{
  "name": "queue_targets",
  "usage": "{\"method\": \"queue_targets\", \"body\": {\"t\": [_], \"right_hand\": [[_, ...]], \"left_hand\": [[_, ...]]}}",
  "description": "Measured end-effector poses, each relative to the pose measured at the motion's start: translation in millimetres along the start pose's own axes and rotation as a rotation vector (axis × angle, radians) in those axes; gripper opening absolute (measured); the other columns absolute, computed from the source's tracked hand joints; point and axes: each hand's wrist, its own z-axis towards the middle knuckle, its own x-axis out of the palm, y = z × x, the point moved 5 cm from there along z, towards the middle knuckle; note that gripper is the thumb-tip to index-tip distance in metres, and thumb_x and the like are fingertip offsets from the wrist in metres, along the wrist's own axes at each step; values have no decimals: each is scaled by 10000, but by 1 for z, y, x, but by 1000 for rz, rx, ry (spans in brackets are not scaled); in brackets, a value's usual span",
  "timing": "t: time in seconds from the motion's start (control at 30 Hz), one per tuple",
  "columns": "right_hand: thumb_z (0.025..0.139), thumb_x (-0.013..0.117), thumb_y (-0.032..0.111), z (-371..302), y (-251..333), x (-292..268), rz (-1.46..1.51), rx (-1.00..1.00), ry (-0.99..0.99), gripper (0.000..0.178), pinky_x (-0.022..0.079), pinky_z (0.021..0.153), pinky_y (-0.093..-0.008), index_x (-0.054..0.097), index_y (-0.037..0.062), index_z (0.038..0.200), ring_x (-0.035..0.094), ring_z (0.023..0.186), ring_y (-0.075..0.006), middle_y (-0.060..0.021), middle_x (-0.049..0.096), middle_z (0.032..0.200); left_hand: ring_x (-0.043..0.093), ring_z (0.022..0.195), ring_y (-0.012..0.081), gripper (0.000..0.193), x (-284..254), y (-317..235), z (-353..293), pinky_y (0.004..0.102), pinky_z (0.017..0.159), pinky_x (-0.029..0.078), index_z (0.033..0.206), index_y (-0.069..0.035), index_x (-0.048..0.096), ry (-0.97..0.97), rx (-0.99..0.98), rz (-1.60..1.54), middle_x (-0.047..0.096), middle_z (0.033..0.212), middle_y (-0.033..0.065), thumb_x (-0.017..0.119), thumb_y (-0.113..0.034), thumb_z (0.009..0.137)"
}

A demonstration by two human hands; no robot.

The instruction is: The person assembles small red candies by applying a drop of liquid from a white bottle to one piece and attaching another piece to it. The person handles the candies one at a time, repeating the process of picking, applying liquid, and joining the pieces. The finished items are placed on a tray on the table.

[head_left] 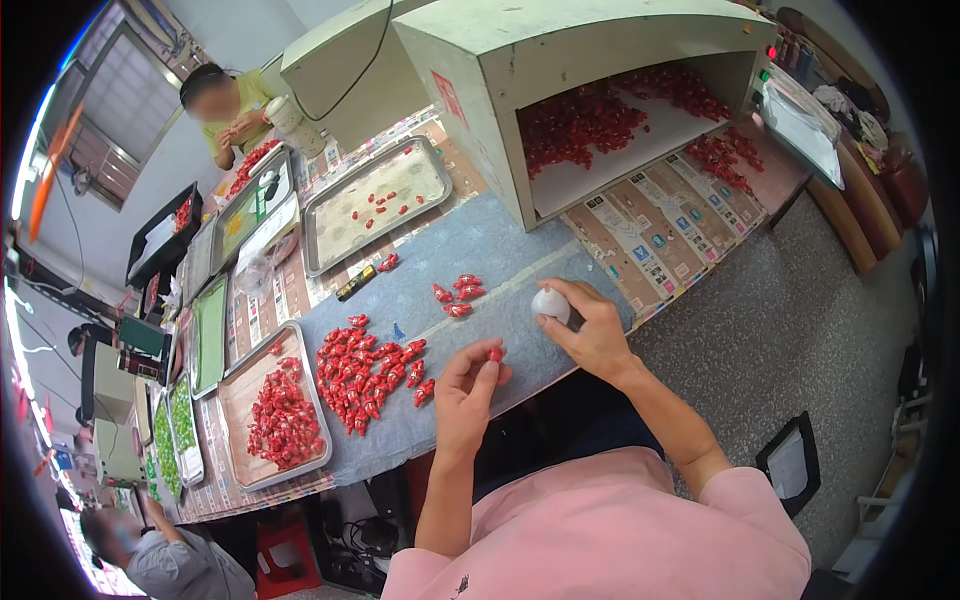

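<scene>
On cloth (500,225), red pile (362,378) beside tray (240,392); left fingers (486,374) pinching red piece (496,353), right fingers (580,299) rounded white object (548,306).

A pale wall (235,30) rises beyond the far edge of the tabletop (650,225), which wears a brown-and-white patterned covering. Past the far left corner, a framed window (105,95) lets in muted daylight, with bright white strip lights (33,155) further left. Grey speckled floor (690,390) spreads from the near edge's right half; long brown furniture (855,215) stands past the right end.
</scene>
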Motion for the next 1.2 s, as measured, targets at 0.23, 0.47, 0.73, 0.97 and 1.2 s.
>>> {"method": "queue_targets", "body": {"t": [0.23,0.47,0.73,0.97,1.2], "right_hand": [[741,747,116,-28,44,-25,19,-104,46,459,484,713,-317,597,43,1169,613,807,-255,-113,612,914],[635,867,122,-55,48,-36,254,142,-50,423,479,663,-300,648,58,991,594,722,-196,-77,609,832],[624,886,144,-53,66,-37,57,-215,-49,389,463,601,-275,668,68,938,579,698,-164,-58,615,818],[632,883,176,-55,64,-35,65,-194,-49,404,479,604,-283,678,55,959,601,712,-177,-79,647,844],[636,878,182,-55,61,-34,50,-197,-52,403,481,602,-284,679,51,961,603,709,-182,-81,652,834]], "left_hand": [[608,894,144,281,-2,19,-23,283,789,512,1193,-22,569,136,-153,-561,617,1080,77,590,-22,913],[652,942,206,256,3,21,-25,317,844,539,1154,2,591,68,-213,-512,648,1071,133,597,0,898],[655,972,229,250,5,22,-25,345,876,532,1141,6,595,72,-195,-438,647,1080,143,604,4,891],[651,977,220,239,7,20,-25,344,888,529,1130,9,598,94,-194,-430,644,1084,138,609,-4,891],[646,981,200,227,7,19,-26,340,908,525,1123,9,599,114,-191,-431,649,1075,129,614,-24,899]]}}
